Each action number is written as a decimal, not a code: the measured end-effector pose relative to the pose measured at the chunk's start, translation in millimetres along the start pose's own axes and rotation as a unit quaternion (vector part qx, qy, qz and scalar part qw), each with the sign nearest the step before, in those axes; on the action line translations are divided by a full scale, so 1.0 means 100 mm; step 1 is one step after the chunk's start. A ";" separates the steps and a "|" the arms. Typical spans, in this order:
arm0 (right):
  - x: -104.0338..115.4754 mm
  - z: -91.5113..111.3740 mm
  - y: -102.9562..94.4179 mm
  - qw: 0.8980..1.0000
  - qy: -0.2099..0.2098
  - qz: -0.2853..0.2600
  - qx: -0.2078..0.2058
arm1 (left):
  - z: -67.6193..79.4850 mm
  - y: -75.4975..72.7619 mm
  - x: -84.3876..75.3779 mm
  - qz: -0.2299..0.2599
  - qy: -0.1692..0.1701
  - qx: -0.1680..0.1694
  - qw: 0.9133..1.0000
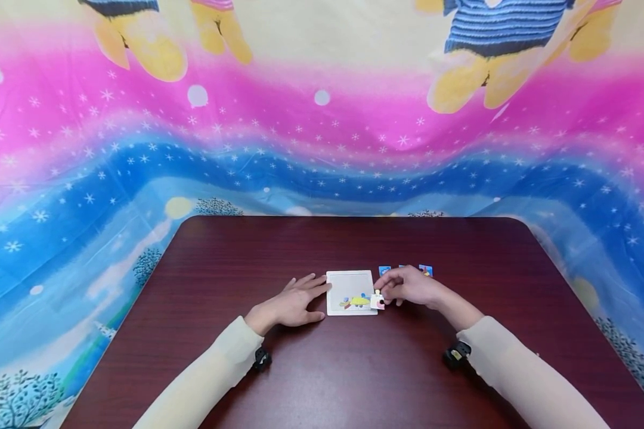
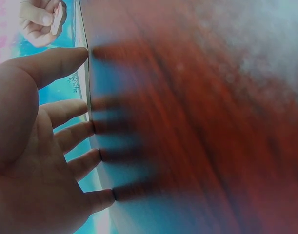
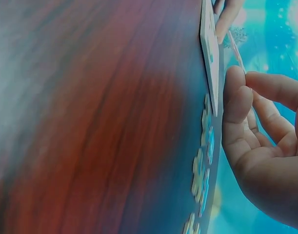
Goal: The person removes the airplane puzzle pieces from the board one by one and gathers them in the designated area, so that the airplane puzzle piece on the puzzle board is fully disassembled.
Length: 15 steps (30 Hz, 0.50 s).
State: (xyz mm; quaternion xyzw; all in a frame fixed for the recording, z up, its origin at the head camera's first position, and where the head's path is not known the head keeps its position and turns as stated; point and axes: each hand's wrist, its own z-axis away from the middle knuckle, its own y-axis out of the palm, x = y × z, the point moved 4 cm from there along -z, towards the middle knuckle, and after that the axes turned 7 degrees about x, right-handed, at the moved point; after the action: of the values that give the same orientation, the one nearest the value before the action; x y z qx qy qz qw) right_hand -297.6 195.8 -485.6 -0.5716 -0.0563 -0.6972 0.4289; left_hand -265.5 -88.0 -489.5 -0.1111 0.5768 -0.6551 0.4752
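Note:
A shallow white puzzle tray (image 1: 349, 285) lies on the table, with a colourful printed picture along its near side and a bare upper part. My left hand (image 1: 295, 302) rests at the tray's left edge, fingers spread and fairly straight. Between thumb and fingers my right hand (image 1: 410, 286) pinches a white puzzle piece (image 1: 377, 300) with a pink and black print, over the tray's lower right corner. The right wrist view shows this piece (image 3: 235, 50) edge-on, raised and tilted. Whether it touches the tray, I cannot tell.
Blue-printed puzzle pieces (image 1: 384, 270) lie right of the tray, partly hidden behind my right hand. Several flat pieces (image 3: 197, 175) show edge-on in the right wrist view. The dark red wooden table (image 1: 322, 369) reaches back to a patterned cloth (image 1: 322, 179).

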 end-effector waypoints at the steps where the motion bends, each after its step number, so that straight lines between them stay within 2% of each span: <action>1: -0.02 0.02 -0.01 1.000 0.001 0.000 0.000 | 0.00 0.00 0.00 0.000 0.000 0.001 1.000; 9: -0.12 0.11 -0.06 1.000 0.024 0.005 -0.003 | -0.01 0.01 0.01 0.002 0.001 0.004 1.000; 15: -0.12 0.17 -0.06 1.000 0.026 0.012 -0.002 | -0.01 0.01 0.02 0.006 0.002 0.005 1.000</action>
State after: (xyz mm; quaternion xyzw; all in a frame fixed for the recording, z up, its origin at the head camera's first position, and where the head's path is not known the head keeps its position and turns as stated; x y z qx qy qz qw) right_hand -289.5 215.6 -488.0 -0.5545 -0.0371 -0.7070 0.4374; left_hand -266.4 -88.7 -491.4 -0.1043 0.5750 -0.6554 0.4786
